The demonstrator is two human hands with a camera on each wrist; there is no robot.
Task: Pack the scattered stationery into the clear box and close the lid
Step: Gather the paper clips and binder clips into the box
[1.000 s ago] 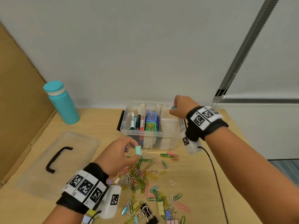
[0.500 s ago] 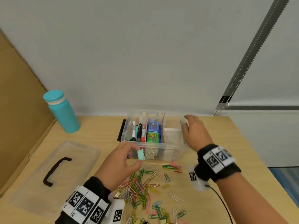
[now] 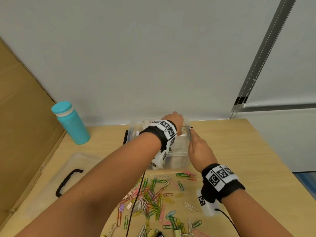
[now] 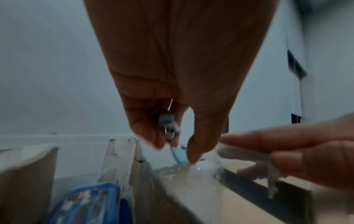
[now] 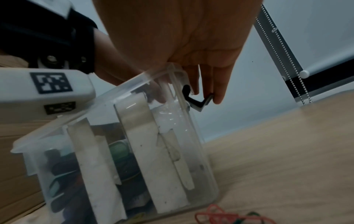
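The clear box (image 3: 179, 152) stands at the table's far side, mostly hidden under my left forearm; it shows as divided compartments (image 5: 134, 136). Above its far right compartment my left hand (image 3: 176, 119) pinches a mint binder clip (image 4: 179, 154) between thumb and fingers, and a wire handle (image 3: 186, 128) sticks out to the right. My right hand (image 3: 195, 142) lies along the box's right end with straight fingers (image 5: 218, 91) touching the black latch (image 5: 199, 103). Many coloured paper clips (image 3: 153, 194) and several binder clips lie scattered in front of the box.
The clear lid (image 3: 51, 177) with its black handle (image 3: 68, 182) lies flat at the left. A teal bottle (image 3: 71, 124) stands at the back left beside a cardboard panel (image 3: 20, 117). A blue item (image 4: 86, 203) sits in a middle compartment. A wall runs behind the box.
My left hand has risen from the table in front of the box and crossed over it to the far right compartment, carrying the mint clip. My right hand stays at the box's right end.
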